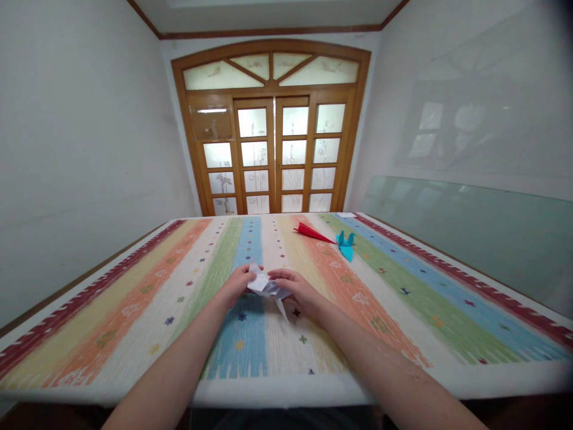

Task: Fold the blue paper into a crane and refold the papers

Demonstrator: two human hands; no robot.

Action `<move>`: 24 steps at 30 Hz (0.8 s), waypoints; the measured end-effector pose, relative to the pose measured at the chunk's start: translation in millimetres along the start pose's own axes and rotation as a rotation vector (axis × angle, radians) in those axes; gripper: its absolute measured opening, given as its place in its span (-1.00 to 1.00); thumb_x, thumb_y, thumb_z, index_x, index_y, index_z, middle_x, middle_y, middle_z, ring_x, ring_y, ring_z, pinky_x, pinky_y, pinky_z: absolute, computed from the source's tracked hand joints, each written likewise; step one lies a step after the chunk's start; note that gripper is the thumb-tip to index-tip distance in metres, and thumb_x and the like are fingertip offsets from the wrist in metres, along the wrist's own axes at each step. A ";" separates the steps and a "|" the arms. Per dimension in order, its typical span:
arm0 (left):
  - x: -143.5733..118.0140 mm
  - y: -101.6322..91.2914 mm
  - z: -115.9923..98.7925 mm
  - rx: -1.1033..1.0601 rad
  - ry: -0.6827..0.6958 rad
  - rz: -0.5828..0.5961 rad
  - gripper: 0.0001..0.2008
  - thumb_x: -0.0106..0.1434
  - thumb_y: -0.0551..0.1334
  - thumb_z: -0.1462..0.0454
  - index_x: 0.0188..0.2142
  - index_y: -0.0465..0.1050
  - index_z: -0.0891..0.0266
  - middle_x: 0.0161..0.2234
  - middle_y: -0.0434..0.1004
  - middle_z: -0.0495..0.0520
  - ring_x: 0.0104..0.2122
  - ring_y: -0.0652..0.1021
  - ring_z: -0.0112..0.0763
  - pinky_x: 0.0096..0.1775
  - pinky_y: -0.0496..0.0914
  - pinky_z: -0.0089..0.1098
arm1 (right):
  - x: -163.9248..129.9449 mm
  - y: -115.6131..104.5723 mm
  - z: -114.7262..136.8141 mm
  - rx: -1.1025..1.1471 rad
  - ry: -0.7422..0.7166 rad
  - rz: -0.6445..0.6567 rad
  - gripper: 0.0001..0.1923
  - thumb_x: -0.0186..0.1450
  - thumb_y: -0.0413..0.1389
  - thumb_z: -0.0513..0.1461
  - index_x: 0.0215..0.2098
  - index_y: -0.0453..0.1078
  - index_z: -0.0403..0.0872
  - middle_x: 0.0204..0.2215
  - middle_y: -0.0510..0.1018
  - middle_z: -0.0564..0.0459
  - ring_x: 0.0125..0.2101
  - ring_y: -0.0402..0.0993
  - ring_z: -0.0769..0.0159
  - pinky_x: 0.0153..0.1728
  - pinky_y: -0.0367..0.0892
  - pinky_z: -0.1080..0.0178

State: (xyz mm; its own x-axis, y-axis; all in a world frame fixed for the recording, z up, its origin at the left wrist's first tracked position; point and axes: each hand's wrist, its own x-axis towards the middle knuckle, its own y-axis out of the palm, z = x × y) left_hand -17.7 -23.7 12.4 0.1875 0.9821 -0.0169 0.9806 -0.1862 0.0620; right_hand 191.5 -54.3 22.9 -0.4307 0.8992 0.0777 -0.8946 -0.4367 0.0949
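Observation:
A white folded paper figure is held just above the striped tablecloth, near the middle of the table. My left hand pinches its left side and my right hand grips its right side. A thin pointed flap of the paper hangs down toward me between my hands.
A red folded paper piece and a blue paper figure lie farther back on the right of the cloth. A glass panel leans on the right wall. A wooden door stands beyond the table's far edge.

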 end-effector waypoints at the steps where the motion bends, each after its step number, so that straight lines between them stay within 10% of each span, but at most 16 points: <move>1: -1.1 0.3 -0.7 -0.035 -0.028 0.022 -0.64 -0.02 0.25 0.36 -0.16 0.52 0.20 -0.33 0.57 0.09 -0.48 0.51 -0.35 -0.46 0.34 -0.45 | -0.6 -0.5 1.4 0.064 0.025 -0.007 -0.65 0.17 0.21 -0.14 -0.07 0.47 0.00 -0.18 0.59 0.00 -0.37 0.55 0.28 -0.43 0.35 0.30; 12: -16.2 1.7 -14.2 -0.534 -0.024 0.310 -0.67 0.23 0.28 0.06 -0.11 0.47 0.21 -0.07 0.49 0.17 -0.12 0.53 -0.24 -0.12 0.45 -0.25 | -0.4 -4.0 8.6 0.466 0.082 -0.038 -0.66 0.14 0.24 -0.15 -0.11 0.46 -0.04 -0.29 0.63 0.04 -0.39 0.54 0.26 -0.38 0.36 0.26; 24: -19.8 12.8 -10.4 -0.309 0.055 0.373 -0.54 0.15 0.38 0.27 0.06 0.44 0.23 0.02 0.45 0.24 -0.07 0.51 -0.18 -0.08 0.41 -0.20 | 0.5 -0.4 7.0 0.446 0.105 -0.021 -0.67 0.14 0.26 -0.10 -0.15 0.50 -0.03 -0.28 0.62 0.06 -0.36 0.50 0.26 -0.34 0.31 0.24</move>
State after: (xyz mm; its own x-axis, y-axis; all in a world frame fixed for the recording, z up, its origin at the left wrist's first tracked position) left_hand -9.5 -45.2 24.0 0.5115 0.8515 0.1153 0.7825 -0.5170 0.3470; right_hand 192.5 -54.0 29.8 -0.4428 0.8962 -0.0275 -0.7746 -0.3669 0.5151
